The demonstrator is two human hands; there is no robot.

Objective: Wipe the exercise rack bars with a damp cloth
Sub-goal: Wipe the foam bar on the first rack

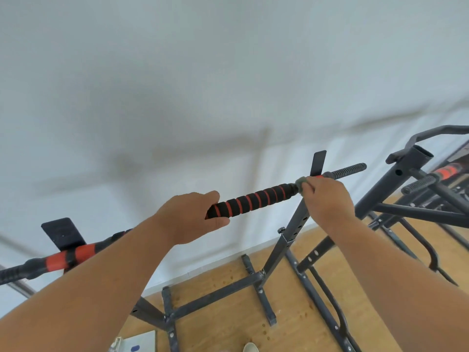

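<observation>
Two hands up | left hand (186, 218) fingers wrapped round foam bar (253, 199) | right hand (327, 196) fingers pinching cloth (302, 182) | risk: small wad slips off near threaded end (349, 169)

The bar (253, 199) ran from eight o'clock to two o'clock, resting on the rack (286, 240). The left hand (187, 217) gripped its middle; toward two o'clock, the right hand (327, 199) held the cloth (302, 184) on it. A second frame (406, 174) stood at three o'clock.

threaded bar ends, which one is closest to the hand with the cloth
The threaded end of the gripped bar, just past the right hand holding the cloth; the other threaded end belongs to the separate right-side bar.
</observation>
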